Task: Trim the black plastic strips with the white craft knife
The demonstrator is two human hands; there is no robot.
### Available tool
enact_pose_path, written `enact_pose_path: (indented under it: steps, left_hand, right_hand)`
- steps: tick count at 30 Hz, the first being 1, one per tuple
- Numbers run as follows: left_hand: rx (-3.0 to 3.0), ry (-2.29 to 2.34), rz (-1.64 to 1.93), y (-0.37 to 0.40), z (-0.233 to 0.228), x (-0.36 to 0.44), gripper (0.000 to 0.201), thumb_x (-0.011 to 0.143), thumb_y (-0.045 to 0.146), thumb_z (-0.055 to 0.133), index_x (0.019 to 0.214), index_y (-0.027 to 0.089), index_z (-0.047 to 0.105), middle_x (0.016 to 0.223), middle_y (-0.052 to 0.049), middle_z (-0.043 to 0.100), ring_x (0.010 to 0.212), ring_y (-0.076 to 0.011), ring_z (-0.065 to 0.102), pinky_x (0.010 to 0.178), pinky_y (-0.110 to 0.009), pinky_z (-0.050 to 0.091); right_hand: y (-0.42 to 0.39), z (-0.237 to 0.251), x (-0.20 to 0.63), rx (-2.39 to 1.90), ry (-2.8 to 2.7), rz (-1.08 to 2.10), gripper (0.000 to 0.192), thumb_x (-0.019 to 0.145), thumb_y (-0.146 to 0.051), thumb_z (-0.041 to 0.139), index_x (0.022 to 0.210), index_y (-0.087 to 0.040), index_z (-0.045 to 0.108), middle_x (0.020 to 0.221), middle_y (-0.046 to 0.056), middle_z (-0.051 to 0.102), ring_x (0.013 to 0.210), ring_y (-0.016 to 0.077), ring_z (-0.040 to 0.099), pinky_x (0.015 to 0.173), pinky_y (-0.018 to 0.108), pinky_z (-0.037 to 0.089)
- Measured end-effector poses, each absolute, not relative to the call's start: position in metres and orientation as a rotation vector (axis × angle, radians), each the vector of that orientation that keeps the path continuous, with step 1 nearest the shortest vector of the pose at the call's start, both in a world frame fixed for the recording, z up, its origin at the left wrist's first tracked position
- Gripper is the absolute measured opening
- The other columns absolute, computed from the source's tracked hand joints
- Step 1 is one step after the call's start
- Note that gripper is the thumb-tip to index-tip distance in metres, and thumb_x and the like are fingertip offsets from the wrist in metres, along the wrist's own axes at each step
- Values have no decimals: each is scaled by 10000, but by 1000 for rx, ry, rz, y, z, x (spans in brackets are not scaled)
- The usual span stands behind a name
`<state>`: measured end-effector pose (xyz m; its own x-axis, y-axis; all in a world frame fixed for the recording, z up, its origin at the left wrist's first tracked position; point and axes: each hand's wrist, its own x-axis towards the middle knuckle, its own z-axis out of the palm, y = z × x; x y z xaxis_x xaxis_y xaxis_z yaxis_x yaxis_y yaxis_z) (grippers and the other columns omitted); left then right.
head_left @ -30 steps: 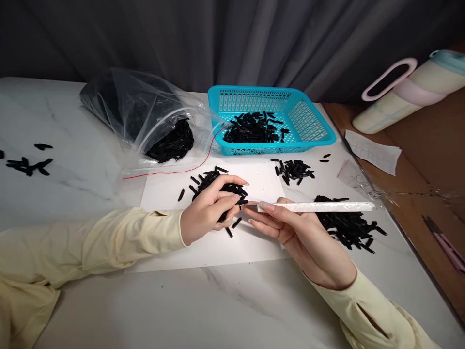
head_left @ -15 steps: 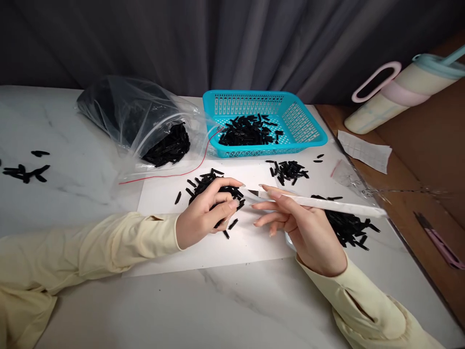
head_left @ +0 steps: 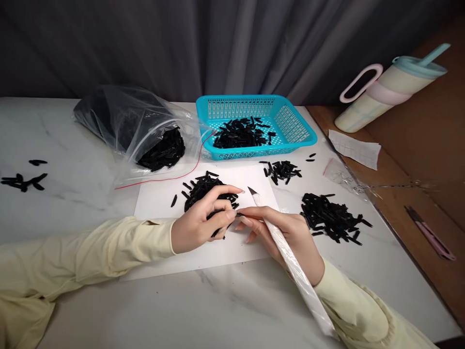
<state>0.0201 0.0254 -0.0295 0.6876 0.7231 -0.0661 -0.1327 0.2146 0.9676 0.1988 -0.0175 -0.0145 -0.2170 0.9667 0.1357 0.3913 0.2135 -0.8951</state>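
Over a pile of small black strips (head_left: 201,189) on white paper, my left hand (head_left: 203,218) pinches one black strip (head_left: 239,214) between thumb and fingers. The thumb and index fingertip of my right hand (head_left: 290,232) meet the strip's other end. A craft knife (head_left: 290,264) with a white wrapped handle lies across my right hand, held between the fingers. Its dark pointed blade sticks up past the left fingertips, apart from the strip. Most of the strip is hidden by the fingertips.
Behind the hands, a blue basket (head_left: 308,140) and a clear zip bag (head_left: 119,160) contain more black strips. Two more piles (head_left: 281,170) (head_left: 330,218) lie to the right. A pink cutter (head_left: 430,235), a paper slip (head_left: 356,148) and a tumbler (head_left: 385,97) stand or lie at far right.
My right hand has moved in to the left hand and its fingertips now touch the strip. The craft knife has swung from nearly level to steeply slanted, handle end down. The view shifted slightly.
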Motion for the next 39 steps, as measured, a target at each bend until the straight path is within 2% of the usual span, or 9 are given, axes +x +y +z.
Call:
enact_pose_path:
  steps: [7, 13, 19, 26, 39]
  left_hand:
    - [1077, 630, 597, 27, -24, 21, 270, 898, 234, 396, 1161, 174, 398, 572, 93, 389, 364, -21, 317, 334, -136, 232]
    - [1027, 710, 615, 31, -26, 22, 178, 895, 273, 421, 1044, 179, 452, 542, 104, 381, 329, -8, 277, 312, -116, 186]
    - [1149, 690, 647, 28, -30, 22, 183, 885, 340, 464, 900, 159, 486, 510, 104, 370, 344, -9, 296, 334, -134, 222]
    - [1195, 692, 718, 27, -26, 22, 197, 854, 330, 523, 788, 149, 477, 479, 109, 372, 347, -13, 295, 348, -156, 225]
    - [1193, 717, 734, 26, -28, 23, 205, 848, 339, 539, 790, 154, 474, 481, 104, 379, 348, -11, 289, 348, -155, 217]
  right_hand:
    - [-19, -17, 198, -1237, -1750, 768, 122, 837, -128, 566, 906, -165, 659, 687, 1, 692, 502, 99, 643, 487, 169, 519]
    - [-21, -13, 196, -1281, -1749, 640, 129, 841, -148, 565, 902, -202, 665, 754, 2, 720, 539, 117, 658, 513, 198, 537]
    - [-22, -10, 195, -1339, -1755, 632, 112, 843, -178, 573, 896, -231, 656, 738, -7, 722, 542, 144, 667, 507, 228, 549]
    - [-23, -13, 195, -1317, -1736, 689, 94, 830, -151, 598, 901, -198, 637, 701, -10, 711, 501, 116, 648, 498, 205, 535]
    - [-23, -16, 193, -1317, -1745, 641, 76, 817, -168, 618, 875, -212, 637, 736, -5, 709, 531, 128, 647, 532, 229, 543]
